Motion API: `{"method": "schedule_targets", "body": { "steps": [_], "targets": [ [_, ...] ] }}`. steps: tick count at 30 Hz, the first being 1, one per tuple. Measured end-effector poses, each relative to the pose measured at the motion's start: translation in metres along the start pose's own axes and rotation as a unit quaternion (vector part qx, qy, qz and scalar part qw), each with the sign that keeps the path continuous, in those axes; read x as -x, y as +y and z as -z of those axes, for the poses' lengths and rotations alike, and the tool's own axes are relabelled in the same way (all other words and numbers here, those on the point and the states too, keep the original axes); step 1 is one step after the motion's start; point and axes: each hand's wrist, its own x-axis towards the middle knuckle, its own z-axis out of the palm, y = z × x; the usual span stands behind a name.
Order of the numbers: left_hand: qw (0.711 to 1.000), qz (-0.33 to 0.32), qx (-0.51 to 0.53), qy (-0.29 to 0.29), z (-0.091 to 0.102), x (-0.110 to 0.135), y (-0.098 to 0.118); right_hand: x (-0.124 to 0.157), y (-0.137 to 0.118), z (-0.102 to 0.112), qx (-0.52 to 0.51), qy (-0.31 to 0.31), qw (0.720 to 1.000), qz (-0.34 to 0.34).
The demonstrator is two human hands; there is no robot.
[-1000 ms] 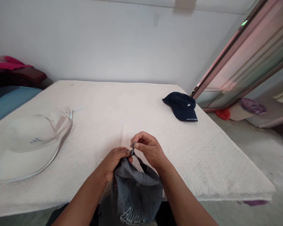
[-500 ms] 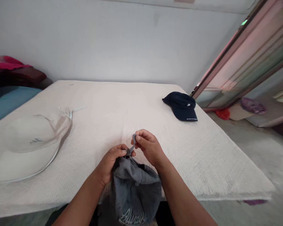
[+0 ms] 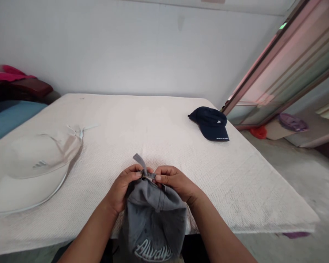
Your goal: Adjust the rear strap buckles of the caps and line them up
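A grey baseball cap [image 3: 155,215] with white stitched lettering hangs at the table's front edge, its back strap turned up towards the far side. My left hand [image 3: 127,184] pinches the strap's metal buckle [image 3: 144,173]. My right hand [image 3: 175,180] is closed on the strap just right of the buckle, thumb on top. The strap's loose end [image 3: 139,159] sticks up from the buckle, leaning left, with no fingers on it. Some fingertips are hidden behind the strap and the cap.
A cream cap [image 3: 38,160] with a three-bar logo lies at the table's left. Towards the back right sits a navy cap [image 3: 210,122]. White textured cloth covers the table [image 3: 120,120]. Behind rises a pale wall [image 3: 126,51]; a framed glass door [image 3: 279,69] stands at the right.
My right hand has let go of the strap's loose end and moved down to the strap beside the buckle. The loose end now points up and left. My left hand stays at the buckle.
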Motion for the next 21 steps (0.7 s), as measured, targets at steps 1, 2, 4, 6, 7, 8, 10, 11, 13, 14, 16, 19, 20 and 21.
{"method": "schedule_targets", "body": {
  "steps": [1,2,4,6,7,8,10,11,13,14,16,19,20,21],
  "targets": [
    [1.0,-0.001,-0.002,-0.003,0.0,0.0,0.0,0.0,-0.001,0.0,0.013,0.001,1.0,0.009],
    [1.0,-0.002,-0.004,-0.006,-0.001,0.0,0.001,-0.001,-0.002,0.0,0.027,0.001,0.999,0.017],
    [1.0,-0.006,-0.012,-0.009,-0.002,-0.001,0.002,-0.001,-0.004,0.001,0.059,0.004,0.998,0.028],
    [1.0,-0.009,-0.025,0.003,-0.003,-0.002,0.001,-0.002,-0.004,0.002,0.109,0.011,0.993,0.036],
    [0.999,-0.01,-0.035,0.017,-0.004,-0.003,0.001,-0.002,-0.004,0.003,0.143,0.019,0.989,0.042],
    [0.998,-0.009,-0.047,0.032,-0.005,-0.003,0.0,-0.003,-0.004,0.004,0.178,0.032,0.982,0.052],
    [0.996,-0.002,-0.075,0.058,-0.007,-0.004,-0.002,-0.004,-0.003,0.004,0.227,0.072,0.968,0.081],
    [0.994,0.005,-0.088,0.065,-0.008,-0.004,-0.004,-0.004,-0.002,0.004,0.23,0.09,0.964,0.098],
    [0.991,0.02,-0.11,0.069,-0.012,-0.003,-0.007,-0.005,-0.001,0.002,0.2,0.104,0.966,0.124],
    [0.99,0.027,-0.116,0.069,-0.013,-0.003,-0.008,-0.005,-0.001,0.001,0.175,0.1,0.971,0.129],
    [0.989,0.036,-0.121,0.071,-0.015,-0.002,-0.01,-0.005,0.0,0.0,0.131,0.08,0.98,0.13],
    [0.99,0.041,-0.113,0.077,-0.017,-0.002,-0.011,-0.005,0.0,-0.001,0.082,0.06,0.987,0.124],
    [0.99,0.042,-0.107,0.077,-0.017,-0.002,-0.011,-0.005,0.0,-0.001,0.07,0.056,0.989,0.121],
    [0.991,0.043,-0.101,0.074,-0.017,-0.002,-0.011,-0.005,0.0,-0.001,0.062,0.053,0.99,0.116]
  ]
}}
